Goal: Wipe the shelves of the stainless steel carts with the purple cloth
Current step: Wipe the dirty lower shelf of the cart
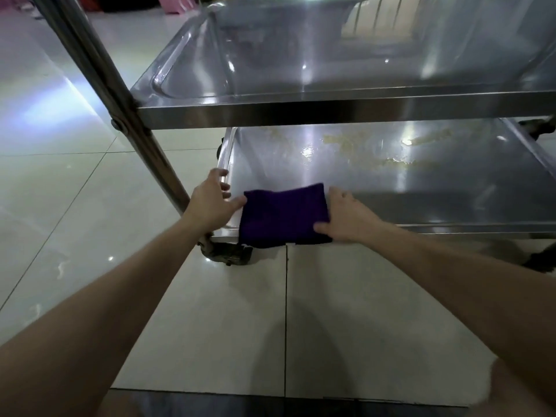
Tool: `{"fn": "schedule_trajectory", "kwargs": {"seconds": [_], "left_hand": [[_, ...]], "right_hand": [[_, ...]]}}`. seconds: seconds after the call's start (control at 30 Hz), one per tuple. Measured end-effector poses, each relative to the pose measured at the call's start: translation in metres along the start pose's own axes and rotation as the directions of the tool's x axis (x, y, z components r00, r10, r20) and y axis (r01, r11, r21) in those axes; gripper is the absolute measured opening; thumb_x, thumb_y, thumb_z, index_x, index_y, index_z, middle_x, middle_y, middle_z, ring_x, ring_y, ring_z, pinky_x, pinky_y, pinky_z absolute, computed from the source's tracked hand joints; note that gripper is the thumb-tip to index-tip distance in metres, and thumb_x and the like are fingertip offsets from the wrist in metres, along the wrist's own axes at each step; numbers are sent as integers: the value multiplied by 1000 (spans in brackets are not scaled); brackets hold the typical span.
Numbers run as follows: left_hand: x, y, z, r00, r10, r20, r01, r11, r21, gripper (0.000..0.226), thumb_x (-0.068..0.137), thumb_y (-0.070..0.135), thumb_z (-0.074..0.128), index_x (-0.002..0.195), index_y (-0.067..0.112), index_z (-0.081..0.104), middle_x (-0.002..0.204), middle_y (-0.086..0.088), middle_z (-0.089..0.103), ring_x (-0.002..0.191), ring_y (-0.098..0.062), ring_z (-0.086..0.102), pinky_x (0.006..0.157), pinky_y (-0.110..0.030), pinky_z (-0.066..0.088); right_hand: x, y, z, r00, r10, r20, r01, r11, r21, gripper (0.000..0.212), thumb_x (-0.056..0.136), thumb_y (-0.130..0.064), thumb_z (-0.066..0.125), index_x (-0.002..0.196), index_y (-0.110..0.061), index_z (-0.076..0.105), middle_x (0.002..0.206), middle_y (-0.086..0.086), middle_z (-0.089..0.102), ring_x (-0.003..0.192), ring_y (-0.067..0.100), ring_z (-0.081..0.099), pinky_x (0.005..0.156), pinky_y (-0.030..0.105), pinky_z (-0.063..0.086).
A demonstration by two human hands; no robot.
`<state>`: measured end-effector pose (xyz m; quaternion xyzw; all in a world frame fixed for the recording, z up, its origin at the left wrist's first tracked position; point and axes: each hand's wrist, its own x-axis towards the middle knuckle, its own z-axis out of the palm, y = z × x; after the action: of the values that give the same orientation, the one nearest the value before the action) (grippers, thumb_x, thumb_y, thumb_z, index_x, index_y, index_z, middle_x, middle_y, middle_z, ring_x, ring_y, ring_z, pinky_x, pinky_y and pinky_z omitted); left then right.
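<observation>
We see the purple cloth folded in the near left corner of the cart's lower shelf, its near edge hanging over the front rim. Pale yellowish smears lie farther back in this shallow tray. The left hand rests with loose fingers on the side rim, thumb touching the cloth. The right hand lays its thumb on the cloth's right edge; we cannot tell whether its fingers grip. The upper shelf gleams above.
</observation>
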<state>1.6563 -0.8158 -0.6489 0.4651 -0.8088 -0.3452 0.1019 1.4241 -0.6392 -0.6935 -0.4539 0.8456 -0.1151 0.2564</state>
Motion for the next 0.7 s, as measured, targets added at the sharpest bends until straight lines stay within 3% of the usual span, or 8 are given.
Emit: {"fn": "schedule_trajectory", "kwargs": {"seconds": [0.07, 0.13, 0.23, 0.33, 0.4, 0.53, 0.6, 0.7], "left_hand": [[-7, -16, 0, 992, 5, 129, -17, 995, 95, 56, 98, 38, 81, 145, 19, 58, 126, 1, 74, 104, -14, 74, 90, -35, 62], [-14, -38, -5, 960, -29, 278, -15, 988, 156, 36, 98, 47, 79, 121, 20, 72, 101, 4, 83, 83, -6, 78, 75, -27, 64], [-23, -75, -27, 853, -282, 440, 193, 952, 236, 63, 87, 73, 76, 102, 12, 77, 84, -1, 83, 78, -14, 82, 72, -35, 68], [-29, -100, -55, 876, -428, 222, 387, 899, 204, 117, 50, 96, 81, 121, 4, 68, 110, -10, 78, 102, -28, 78, 86, -48, 67], [-27, -100, -65, 943, -327, -55, 328, 945, -1, 125, 43, 94, 87, 139, 18, 56, 124, -4, 70, 115, -25, 69, 92, -45, 60], [-14, -72, -51, 988, -85, -130, 15, 886, -463, 72, 59, 65, 100, 114, 28, 73, 109, 6, 79, 107, -9, 75, 94, -33, 57], [-5, -60, -38, 977, -119, -175, -2, 822, -570, 47, 75, 57, 96, 92, 19, 73, 84, 3, 79, 90, -13, 80, 90, -36, 59], [6, -58, -25, 935, -229, -269, 15, 788, -616, 41, 93, 56, 82, 81, 20, 65, 62, 5, 67, 66, -12, 72, 72, -30, 56]], "right_hand": [[-3, 5, 25, 990, -134, 35, 138, 966, -218, 74, 103, -47, 68, 161, -14, 35, 156, 16, 44, 140, 37, 49, 114, 55, 46], [-5, -1, 44, 965, -262, -29, 251, 948, -196, 69, 107, -54, 59, 163, -18, 40, 160, 11, 44, 148, 33, 43, 122, 56, 38], [10, -23, 61, 927, -337, -167, 308, 935, -175, 72, 105, -72, 44, 162, -28, 45, 168, 7, 39, 160, 31, 28, 129, 63, 22], [34, -39, 76, 941, -300, -159, 240, 918, -315, 79, 102, -84, 18, 170, -43, 26, 180, 5, 16, 167, 31, 4, 128, 73, 0], [45, -42, 96, 971, -220, -94, 171, 913, -370, 82, 100, -87, 5, 172, -48, 5, 182, 6, -5, 167, 34, -11, 125, 76, -8], [65, -66, 125, 970, -228, -80, 184, 913, -364, 86, 94, -89, -6, 170, -49, -6, 181, 8, -14, 165, 37, -19, 121, 77, -17], [76, -86, 129, 960, -274, -47, 240, 901, -362, 84, 93, -89, -6, 169, -52, -8, 181, 9, -15, 164, 38, -21, 119, 78, -20], [86, -105, 137, 937, -350, -7, 321, 868, -380, 82, 92, -91, -6, 167, -57, -8, 181, 9, -18, 164, 39, -24, 118, 78, -22]]}}
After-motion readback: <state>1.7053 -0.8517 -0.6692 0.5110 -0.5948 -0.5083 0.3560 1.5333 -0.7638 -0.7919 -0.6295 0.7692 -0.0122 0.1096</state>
